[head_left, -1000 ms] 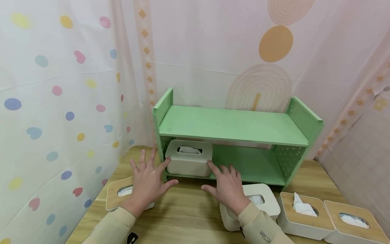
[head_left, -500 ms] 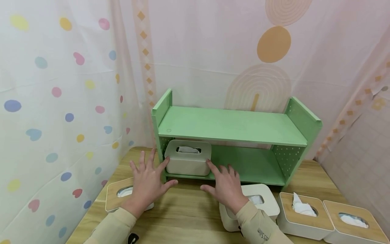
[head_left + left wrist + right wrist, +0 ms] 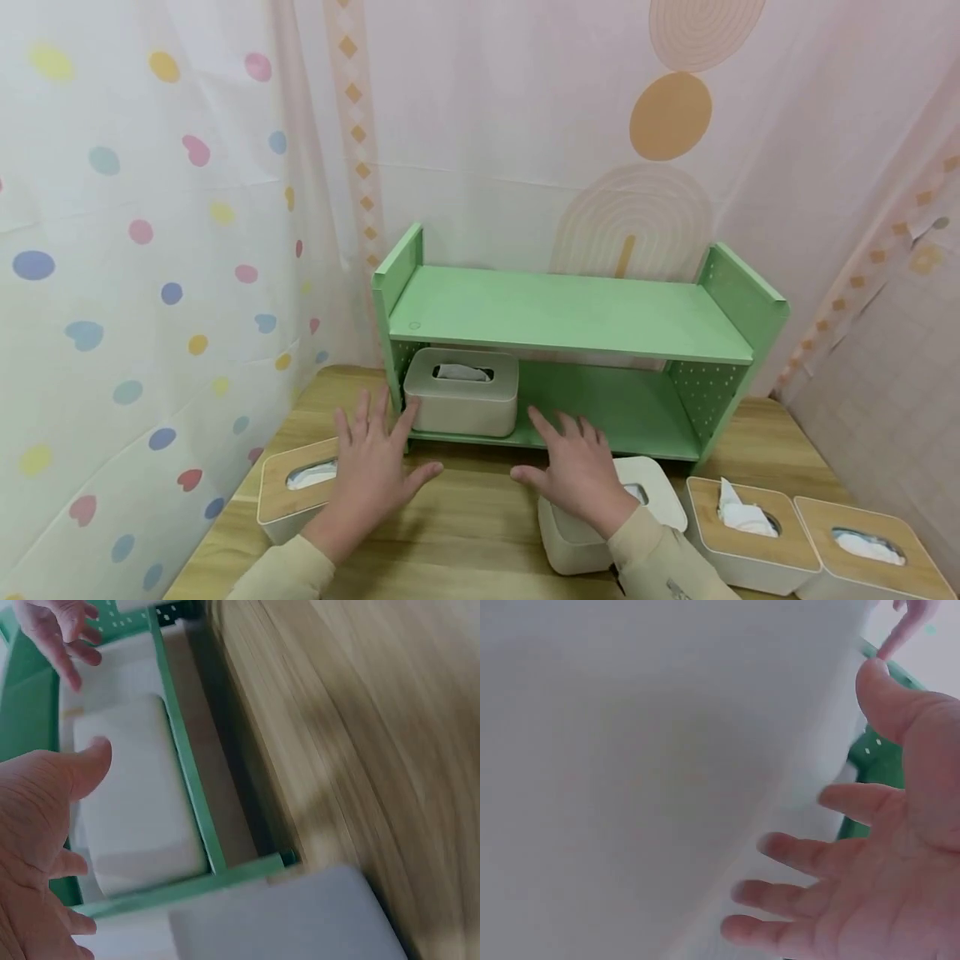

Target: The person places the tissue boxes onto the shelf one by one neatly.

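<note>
An all-cream tissue box [image 3: 463, 414] stands at the left end of the green rack's lower shelf [image 3: 600, 408], a white tissue in its slot. My left hand [image 3: 372, 469] spreads its fingers by the box's left front corner; whether the index fingertip touches it I cannot tell. Apart from the box's right side, my right hand [image 3: 581, 475] has its fingers extended and holds nothing. Below that hand is a second cream tissue box [image 3: 573, 546], partly covered by the hand and sleeve. The left wrist view shows the left hand [image 3: 37, 840] beside the shelved box [image 3: 142, 802].
A wooden-lidded tissue box [image 3: 288, 487] sits left, partly behind the left hand. Two more, a wooden-lidded box with tissue sticking up [image 3: 750, 533] and another wooden-lidded box [image 3: 870, 546], stand side by side at right. The rack's upper shelf [image 3: 570, 312] spans above. Curtains hang behind.
My right hand has come off the shelved box's right side and moved right. The left hand has shifted slightly down and right. The box stays in place on the shelf.
</note>
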{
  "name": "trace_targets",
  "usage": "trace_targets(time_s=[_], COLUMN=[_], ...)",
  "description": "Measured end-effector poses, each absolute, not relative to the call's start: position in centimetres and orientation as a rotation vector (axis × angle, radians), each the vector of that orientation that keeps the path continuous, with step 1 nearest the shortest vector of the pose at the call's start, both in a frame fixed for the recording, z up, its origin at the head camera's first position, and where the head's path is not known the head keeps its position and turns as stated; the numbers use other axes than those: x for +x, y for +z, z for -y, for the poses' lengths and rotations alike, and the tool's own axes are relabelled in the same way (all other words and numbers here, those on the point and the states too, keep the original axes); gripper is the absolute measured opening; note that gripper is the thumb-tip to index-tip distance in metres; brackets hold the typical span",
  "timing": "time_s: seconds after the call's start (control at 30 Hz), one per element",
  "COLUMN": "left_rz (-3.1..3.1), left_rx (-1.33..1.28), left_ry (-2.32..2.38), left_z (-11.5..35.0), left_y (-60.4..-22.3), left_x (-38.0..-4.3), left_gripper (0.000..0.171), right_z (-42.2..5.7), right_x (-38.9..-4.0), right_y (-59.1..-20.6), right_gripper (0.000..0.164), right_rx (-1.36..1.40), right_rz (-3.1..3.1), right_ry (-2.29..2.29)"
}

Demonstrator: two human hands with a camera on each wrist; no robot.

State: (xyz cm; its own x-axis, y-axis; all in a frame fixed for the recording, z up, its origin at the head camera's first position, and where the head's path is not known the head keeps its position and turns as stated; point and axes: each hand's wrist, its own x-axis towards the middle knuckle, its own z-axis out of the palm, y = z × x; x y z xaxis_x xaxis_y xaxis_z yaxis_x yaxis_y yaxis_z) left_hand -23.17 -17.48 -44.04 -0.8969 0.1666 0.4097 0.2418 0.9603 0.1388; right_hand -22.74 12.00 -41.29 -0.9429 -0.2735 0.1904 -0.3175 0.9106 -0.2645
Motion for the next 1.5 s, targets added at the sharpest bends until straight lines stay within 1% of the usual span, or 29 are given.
trace_targets(time_s=[0.17,0.37,0.47,0.57,0.63,0.67,0.77,0.83,0.9,1.1,1.2,1.27,1.4,1.5], left_rz=[2.639,2.584,2.646,2.747,2.81,2.794,2.781,2.803,2.867,2.975,2.995,2.986,2.901,2.83], left_rx=[-0.344,-0.44,-0.562,-0.722,-0.808,-0.872,-1.013,-1.058,-1.029,-0.756,-0.673,-0.642,-0.65,-0.677], left_ry=[-0.261,-0.336,-0.528,-0.804,-0.99,-1.035,-1.112,-1.135,-1.188,-1.295,-1.313,-1.363,-1.433,-1.425], left_z=[16.5,14.5,12.5,10.2,8.8,8.2,6.7,6.1,5.7,5.8,6.6,7.4,9.1,9.9], left_y=[-44.5,-45.9,-46.3,-47.1,-48.2,-49.5,-52.3,-53.4,-52.8,-48.8,-47.8,-47.7,-47.9,-48.1], left_x=[-21.7,-19.3,-17.5,-16.2,-16.0,-16.3,-17.2,-17.7,-17.6,-15.9,-15.7,-16.0,-17.1,-18.3], left_gripper=[0.096,0.088,0.084,0.085,0.086,0.084,0.083,0.084,0.09,0.093,0.098,0.099,0.092,0.085], right_z=[-16.3,-21.9,-24.1,-25.6,-26.3,-26.5,-26.6,-26.4,-26.0,-24.2,-22.9,-22.2,-21.8,-22.5], right_x=[-21.7,-20.4,-19.9,-19.5,-19.4,-19.4,-19.4,-19.4,-19.3,-18.5,-17.9,-17.6,-17.4,-17.8], right_y=[-40.9,-40.6,-40.5,-40.7,-40.9,-41.0,-41.5,-41.8,-42.2,-43.2,-43.7,-44.0,-44.8,-45.6], right_gripper=[0.097,0.11,0.116,0.121,0.123,0.124,0.123,0.122,0.121,0.114,0.109,0.108,0.107,0.106], right_rx=[0.357,0.298,0.321,0.357,0.38,0.384,0.389,0.378,0.382,0.369,0.333,0.277,0.182,0.226], right_rz=[3.015,3.097,3.129,3.162,3.187,3.196,3.198,3.188,3.167,3.073,3.038,3.044,3.048,3.013], right_ry=[0.43,0.423,0.416,0.392,0.374,0.366,0.332,0.33,0.328,0.376,0.482,0.619,0.947,1.204])
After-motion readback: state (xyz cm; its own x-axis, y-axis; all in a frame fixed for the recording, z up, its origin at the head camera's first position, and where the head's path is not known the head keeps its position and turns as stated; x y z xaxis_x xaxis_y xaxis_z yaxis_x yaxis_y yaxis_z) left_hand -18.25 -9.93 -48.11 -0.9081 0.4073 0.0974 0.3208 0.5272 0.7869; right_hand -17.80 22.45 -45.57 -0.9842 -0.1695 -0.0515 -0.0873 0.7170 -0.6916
